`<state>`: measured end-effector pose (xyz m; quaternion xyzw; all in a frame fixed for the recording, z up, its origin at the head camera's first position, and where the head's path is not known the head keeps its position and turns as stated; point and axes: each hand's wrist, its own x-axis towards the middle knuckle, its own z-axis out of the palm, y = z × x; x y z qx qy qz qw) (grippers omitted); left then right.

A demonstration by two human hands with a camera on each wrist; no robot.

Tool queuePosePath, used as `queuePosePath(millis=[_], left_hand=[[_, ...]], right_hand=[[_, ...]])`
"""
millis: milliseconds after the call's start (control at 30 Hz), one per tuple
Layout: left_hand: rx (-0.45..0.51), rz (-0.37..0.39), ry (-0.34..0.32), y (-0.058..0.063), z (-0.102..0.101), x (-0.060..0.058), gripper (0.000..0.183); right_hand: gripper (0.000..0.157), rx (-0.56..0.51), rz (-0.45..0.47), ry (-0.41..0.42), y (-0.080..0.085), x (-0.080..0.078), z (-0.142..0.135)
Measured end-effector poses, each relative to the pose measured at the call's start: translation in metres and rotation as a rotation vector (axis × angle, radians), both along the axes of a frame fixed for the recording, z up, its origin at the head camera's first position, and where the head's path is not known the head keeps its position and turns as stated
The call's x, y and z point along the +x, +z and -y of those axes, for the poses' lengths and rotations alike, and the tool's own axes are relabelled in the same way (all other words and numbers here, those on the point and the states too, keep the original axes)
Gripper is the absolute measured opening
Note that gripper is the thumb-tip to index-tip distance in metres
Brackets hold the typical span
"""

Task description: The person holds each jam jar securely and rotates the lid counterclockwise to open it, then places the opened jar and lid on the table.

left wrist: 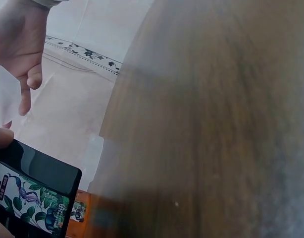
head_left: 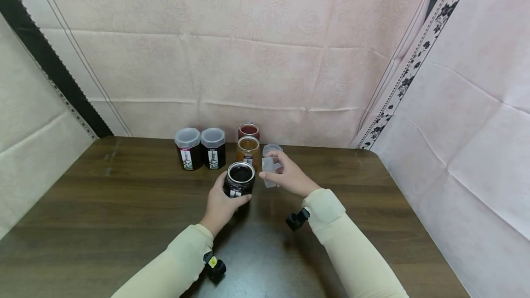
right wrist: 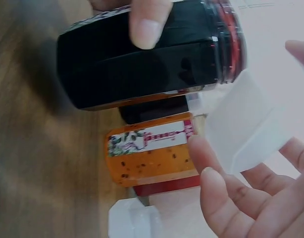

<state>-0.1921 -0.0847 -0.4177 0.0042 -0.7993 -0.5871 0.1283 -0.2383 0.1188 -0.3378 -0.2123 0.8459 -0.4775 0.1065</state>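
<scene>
My left hand (head_left: pixel 221 203) grips an open hexagonal jar (head_left: pixel 241 174) of very dark contents, fingers and thumb around its sides. The jar's threaded glass rim is bare in the head view. In the right wrist view, the left thumb (right wrist: pixel 146 29) presses the dark jar's side. My right hand (head_left: pixel 291 176) holds a translucent white plastic lid (right wrist: pixel 243 124) in its fingers, just right of the jar's mouth and apart from it. Behind the dark jar stands an uncapped amber jar (head_left: pixel 248 147), with an uncapped red jar (head_left: pixel 249 129) behind that.
Two dark jars with translucent lids (head_left: pixel 187 138) (head_left: pixel 213 137) stand side by side at the back left. Another loose translucent lid (right wrist: pixel 129 218) lies on the table beside the uncapped jars. A pale cloth wall (head_left: pixel 248 68) rises behind the brown wooden table (head_left: pixel 124 206).
</scene>
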Motion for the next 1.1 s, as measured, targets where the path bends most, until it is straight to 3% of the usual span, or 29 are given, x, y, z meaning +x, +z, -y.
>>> queuePosePath(millis=[333, 1100], left_hand=[[0.009, -0.032, 0.021, 0.000, -0.005, -0.003, 0.077], [0.015, 0.002, 0.044, 0.003, -0.012, -0.014, 0.082]], right_hand=[[0.056, -0.014, -0.002, -0.064, -0.009, 0.002, -0.001], [0.059, -0.069, 0.023, -0.116, -0.027, 0.001, -0.007]])
